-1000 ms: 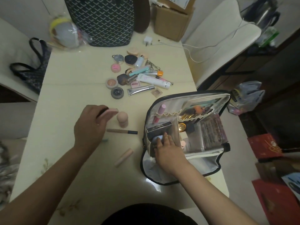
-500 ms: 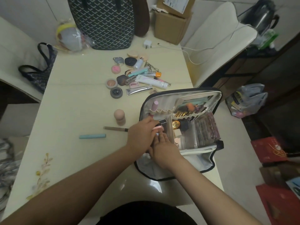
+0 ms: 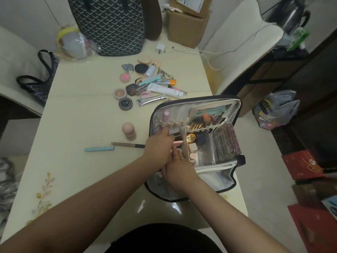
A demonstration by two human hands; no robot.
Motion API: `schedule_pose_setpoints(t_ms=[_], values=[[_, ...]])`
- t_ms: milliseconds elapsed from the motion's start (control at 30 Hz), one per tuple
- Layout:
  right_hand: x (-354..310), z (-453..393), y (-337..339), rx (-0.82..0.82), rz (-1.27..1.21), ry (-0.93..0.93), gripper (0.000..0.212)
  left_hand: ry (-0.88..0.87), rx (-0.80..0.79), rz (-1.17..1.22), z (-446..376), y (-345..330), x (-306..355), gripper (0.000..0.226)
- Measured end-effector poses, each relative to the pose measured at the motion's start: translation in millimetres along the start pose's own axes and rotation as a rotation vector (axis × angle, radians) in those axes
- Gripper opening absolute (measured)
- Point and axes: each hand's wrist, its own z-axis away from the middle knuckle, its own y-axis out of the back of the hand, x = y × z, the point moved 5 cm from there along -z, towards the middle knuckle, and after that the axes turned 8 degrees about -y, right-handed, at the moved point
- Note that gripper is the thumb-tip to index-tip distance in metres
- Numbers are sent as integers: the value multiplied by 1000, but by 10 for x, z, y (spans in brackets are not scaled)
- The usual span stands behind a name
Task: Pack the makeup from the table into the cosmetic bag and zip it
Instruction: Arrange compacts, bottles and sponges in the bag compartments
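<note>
The black-edged cosmetic bag (image 3: 235, 106) lies open on the right of the table, its compartments partly filled. Both hands reach into its left compartment. My left hand (image 3: 159, 147) is closed around a pink tube (image 3: 178, 142) whose end pokes out past my fingers. My right hand (image 3: 177, 167) rests just below it, fingers flat inside the compartment, with nothing visibly held. On the table remain a beige sponge (image 3: 129, 131), a brown pencil (image 3: 125, 144), a blue stick (image 3: 99, 149) and a pile of makeup (image 3: 145, 84) farther back.
A patterned tote (image 3: 109, 24), a cardboard box (image 3: 187, 24), a charger with cable (image 3: 161, 48) and a plastic-wrapped bundle (image 3: 73, 42) stand at the table's far end. A white chair (image 3: 246, 42) is at the right, a handbag (image 3: 40, 84) at the left.
My left hand lifted the pink tube from beside the sponge and carried it right into the bag. A blue stick is now uncovered on the table. The beige tube near the front edge is gone.
</note>
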Motion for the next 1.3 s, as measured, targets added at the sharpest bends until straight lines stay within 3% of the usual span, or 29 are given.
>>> schedule_pose_setpoints(t_ms=[333,667,833,1000,1133,1300], values=[[12,-22,-15,12,24,29,63,6,49,82,88,-164,-67,24],[8,-92,-62,-18,-17,39,62,130,28,180,9,-298,-133,25],[-41,4,276,264,-112,112,54,110,31,111,-12,-313,-175,17],[53,-45,220,122,14,72,60,8,34,43,68,-366,-71,23],[45,-109,145,80,75,63,64,-30,113,-41,170,-376,-10,43],[59,-131,103,43,77,59,61,47,-34,27,287,-420,4,55]])
